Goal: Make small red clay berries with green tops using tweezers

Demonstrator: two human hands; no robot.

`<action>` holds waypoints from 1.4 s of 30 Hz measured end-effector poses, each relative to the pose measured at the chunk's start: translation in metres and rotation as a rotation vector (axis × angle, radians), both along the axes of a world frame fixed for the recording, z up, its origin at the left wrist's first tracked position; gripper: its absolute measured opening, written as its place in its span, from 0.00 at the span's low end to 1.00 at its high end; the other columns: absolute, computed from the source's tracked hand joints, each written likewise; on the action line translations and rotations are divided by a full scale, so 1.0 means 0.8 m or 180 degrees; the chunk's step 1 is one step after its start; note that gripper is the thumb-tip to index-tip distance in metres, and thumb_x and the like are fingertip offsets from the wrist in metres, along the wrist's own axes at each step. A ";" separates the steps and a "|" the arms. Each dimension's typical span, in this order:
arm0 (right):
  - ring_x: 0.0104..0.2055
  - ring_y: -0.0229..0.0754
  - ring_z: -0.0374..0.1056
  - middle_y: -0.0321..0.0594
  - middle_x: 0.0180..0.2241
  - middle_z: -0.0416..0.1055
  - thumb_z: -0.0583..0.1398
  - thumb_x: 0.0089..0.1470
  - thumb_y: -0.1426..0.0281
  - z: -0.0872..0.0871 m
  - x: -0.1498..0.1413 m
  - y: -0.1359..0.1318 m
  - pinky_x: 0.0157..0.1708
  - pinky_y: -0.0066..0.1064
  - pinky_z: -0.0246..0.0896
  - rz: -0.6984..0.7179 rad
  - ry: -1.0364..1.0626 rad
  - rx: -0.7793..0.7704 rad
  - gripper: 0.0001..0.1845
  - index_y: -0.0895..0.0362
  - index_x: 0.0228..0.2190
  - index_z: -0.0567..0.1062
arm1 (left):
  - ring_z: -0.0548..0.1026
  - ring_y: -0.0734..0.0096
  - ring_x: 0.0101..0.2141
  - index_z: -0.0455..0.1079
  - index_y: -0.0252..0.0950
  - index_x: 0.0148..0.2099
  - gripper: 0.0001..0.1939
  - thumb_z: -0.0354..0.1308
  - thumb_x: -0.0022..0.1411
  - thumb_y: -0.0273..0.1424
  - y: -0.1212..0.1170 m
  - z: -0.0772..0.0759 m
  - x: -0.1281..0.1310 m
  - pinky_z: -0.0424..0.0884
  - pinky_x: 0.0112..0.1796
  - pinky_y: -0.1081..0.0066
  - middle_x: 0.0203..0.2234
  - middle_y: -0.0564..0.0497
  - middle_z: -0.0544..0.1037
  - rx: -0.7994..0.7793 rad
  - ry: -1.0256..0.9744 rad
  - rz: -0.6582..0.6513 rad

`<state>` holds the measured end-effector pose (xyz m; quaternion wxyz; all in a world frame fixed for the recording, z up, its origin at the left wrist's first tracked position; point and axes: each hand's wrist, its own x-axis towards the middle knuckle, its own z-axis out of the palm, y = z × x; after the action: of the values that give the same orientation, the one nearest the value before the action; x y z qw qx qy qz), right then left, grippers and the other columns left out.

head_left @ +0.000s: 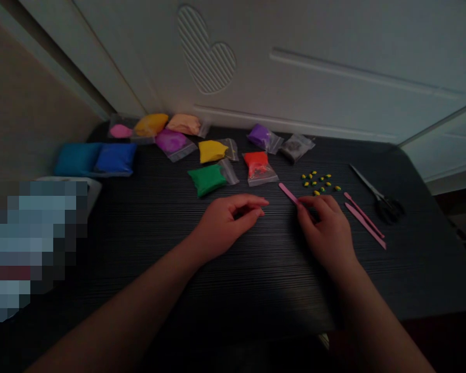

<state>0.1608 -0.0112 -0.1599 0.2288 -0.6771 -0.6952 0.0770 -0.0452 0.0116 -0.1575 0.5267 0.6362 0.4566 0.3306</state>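
Observation:
My right hand [328, 228] pinches a pink clay modelling tool [288, 192] between thumb and fingers, its flat end pointing up and left. Over the table, my left hand [229, 223] is held with thumb and fingertips a little apart and nothing visible between them. Just beyond it lies a bag of green clay [207, 179], and a bag of red clay [257, 165] is between and beyond the two hands. Several small yellow-and-green pieces [314, 183] are scattered past my right hand. To its right lie a thin pink tool [363, 213] and a pink clay knife [365, 225].
Black-handled scissors [380, 199] lie at the right. Along the back are bags of yellow clay [213, 151], purple clay [259, 135], grey clay [295, 148] and other colours. Blue clay bags [115, 158] sit at the left, near a blurred-out object [31, 238]. A white panel [252, 67] stands behind the table.

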 end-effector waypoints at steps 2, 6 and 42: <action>0.38 0.41 0.64 0.40 0.36 0.67 0.53 0.52 0.66 0.000 0.000 0.000 0.37 0.33 0.61 -0.0021 0.0019 -0.0002 0.11 0.55 0.36 0.71 | 0.75 0.73 0.34 0.70 0.36 0.44 0.13 0.54 0.56 0.32 0.000 0.000 0.000 0.69 0.38 0.74 0.33 0.52 0.78 -0.0002 -0.0004 -0.0011; 0.38 0.41 0.64 0.40 0.36 0.67 0.53 0.53 0.66 0.000 -0.001 0.001 0.38 0.33 0.60 -0.0009 0.0042 -0.0014 0.11 0.55 0.36 0.71 | 0.75 0.70 0.36 0.70 0.37 0.45 0.15 0.55 0.55 0.35 0.001 -0.002 0.000 0.69 0.39 0.71 0.35 0.51 0.78 -0.0049 0.0120 -0.0005; 0.38 0.42 0.65 0.40 0.37 0.67 0.53 0.52 0.66 0.001 0.000 0.000 0.37 0.34 0.61 -0.0010 0.0171 -0.0028 0.11 0.55 0.36 0.72 | 0.71 0.75 0.31 0.67 0.35 0.31 0.08 0.59 0.52 0.35 0.002 -0.001 0.001 0.67 0.34 0.73 0.28 0.54 0.73 -0.0174 -0.0053 0.0064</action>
<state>0.1604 -0.0108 -0.1593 0.2446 -0.6769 -0.6873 0.0979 -0.0446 0.0129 -0.1580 0.5444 0.6142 0.4674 0.3287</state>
